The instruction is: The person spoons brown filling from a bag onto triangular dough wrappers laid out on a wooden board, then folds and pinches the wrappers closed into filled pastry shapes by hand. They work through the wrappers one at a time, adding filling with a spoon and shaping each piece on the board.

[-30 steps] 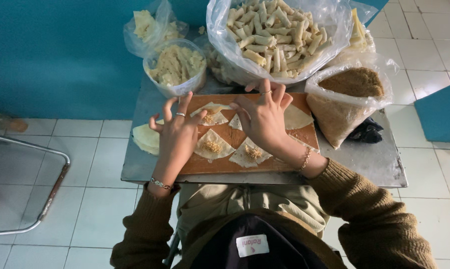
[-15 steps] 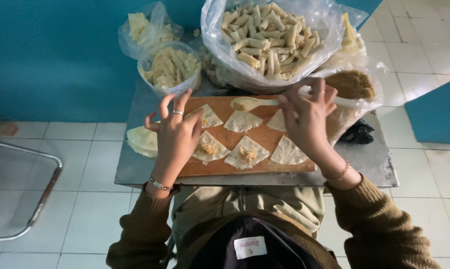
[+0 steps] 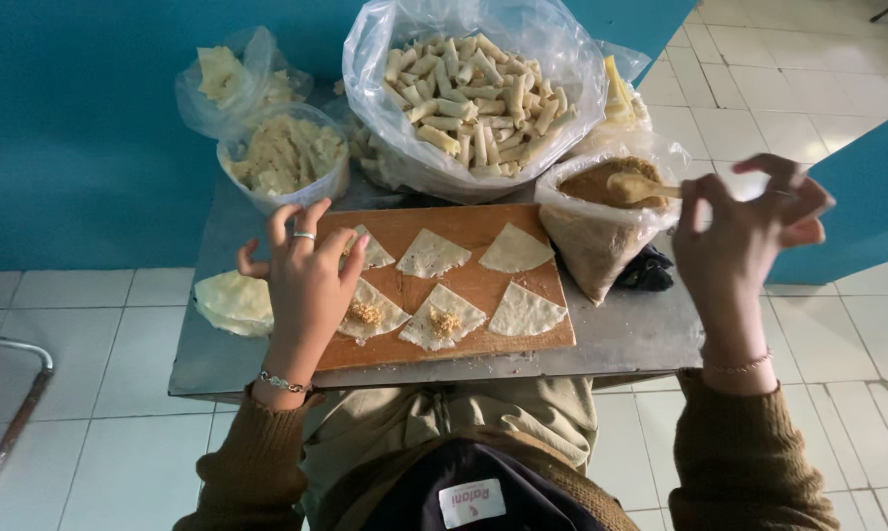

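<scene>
On the brown wooden cutting board (image 3: 464,285), your left hand (image 3: 306,285) rests flat, fingers spread, on a triangular dough wrapper (image 3: 370,315); your right hand (image 3: 744,236) pinches a wooden spoon (image 3: 636,187) in the brown filling bag (image 3: 601,236).

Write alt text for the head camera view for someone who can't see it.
Left hand rests on a board of triangular wrappers, two with filling; right hand holds a spoon in a bag of brown filling. A bag of finished rolls sits behind.
</scene>
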